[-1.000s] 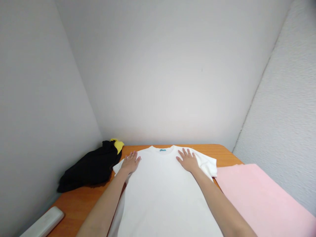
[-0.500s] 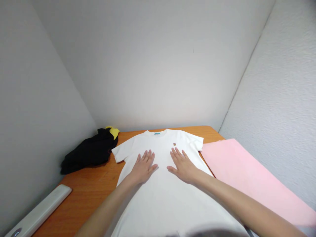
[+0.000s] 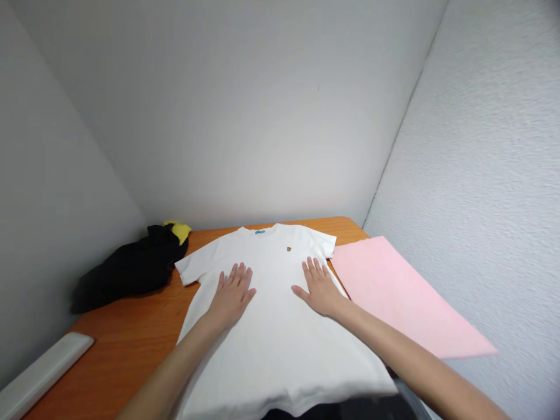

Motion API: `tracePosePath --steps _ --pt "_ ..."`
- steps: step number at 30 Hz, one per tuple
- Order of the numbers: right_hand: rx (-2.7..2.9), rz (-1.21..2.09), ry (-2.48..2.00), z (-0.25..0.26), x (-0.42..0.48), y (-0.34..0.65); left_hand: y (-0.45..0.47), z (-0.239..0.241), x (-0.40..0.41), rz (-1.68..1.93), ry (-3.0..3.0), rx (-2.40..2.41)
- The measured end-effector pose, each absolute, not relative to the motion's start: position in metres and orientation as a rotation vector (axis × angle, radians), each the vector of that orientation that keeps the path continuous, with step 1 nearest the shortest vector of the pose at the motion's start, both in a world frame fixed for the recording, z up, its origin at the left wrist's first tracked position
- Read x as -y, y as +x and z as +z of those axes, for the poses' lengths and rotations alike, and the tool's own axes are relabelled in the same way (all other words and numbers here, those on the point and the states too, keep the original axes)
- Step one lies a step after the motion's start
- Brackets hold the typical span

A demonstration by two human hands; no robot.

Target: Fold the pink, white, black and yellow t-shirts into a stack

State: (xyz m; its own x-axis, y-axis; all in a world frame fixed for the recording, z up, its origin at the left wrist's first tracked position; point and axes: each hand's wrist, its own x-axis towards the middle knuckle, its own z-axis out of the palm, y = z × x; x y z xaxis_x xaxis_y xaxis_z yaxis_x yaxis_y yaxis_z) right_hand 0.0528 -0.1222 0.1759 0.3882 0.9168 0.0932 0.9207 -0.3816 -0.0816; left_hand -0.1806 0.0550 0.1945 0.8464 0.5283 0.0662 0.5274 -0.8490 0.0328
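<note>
A white short-sleeved T-shirt lies spread out, its collar toward the back wall and its hem at my body. It has a small emblem on the chest and a blue-green label at the neck. My left hand rests flat on the left side of the shirt front, fingers spread. On the right side of the shirt front lies my right hand, palm down, thumb pointing inward. Neither hand grips the cloth. The palms hide small patches of fabric.
The shirt lies on a wooden table. A heap of black cloth with a yellow piece sits at the back left. At the front left is a long white object. A pink sheet lies on the right. Walls enclose the table.
My hands have moved apart toward the shirt's sides, still flat on it. The view has shifted to the right, and the shirt's hem now shows.
</note>
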Motion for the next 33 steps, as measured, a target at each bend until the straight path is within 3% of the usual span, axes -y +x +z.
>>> tracePosePath --steps 14,25,30,33 --pt "1.596 -0.173 -2.591 0.161 0.136 0.039 -0.179 0.183 -0.013 0.114 2.946 -0.972" --pt "1.615 -0.201 -2.586 0.158 0.139 0.039 -0.185 0.21 0.014 0.055 2.82 -0.953" --pt "1.633 -0.282 -2.483 0.168 0.134 0.044 -0.164 0.206 0.104 0.275 2.62 -0.388" --pt "1.684 -0.515 -2.271 0.188 0.118 0.069 -0.129 0.189 0.157 0.171 2.324 -0.178"
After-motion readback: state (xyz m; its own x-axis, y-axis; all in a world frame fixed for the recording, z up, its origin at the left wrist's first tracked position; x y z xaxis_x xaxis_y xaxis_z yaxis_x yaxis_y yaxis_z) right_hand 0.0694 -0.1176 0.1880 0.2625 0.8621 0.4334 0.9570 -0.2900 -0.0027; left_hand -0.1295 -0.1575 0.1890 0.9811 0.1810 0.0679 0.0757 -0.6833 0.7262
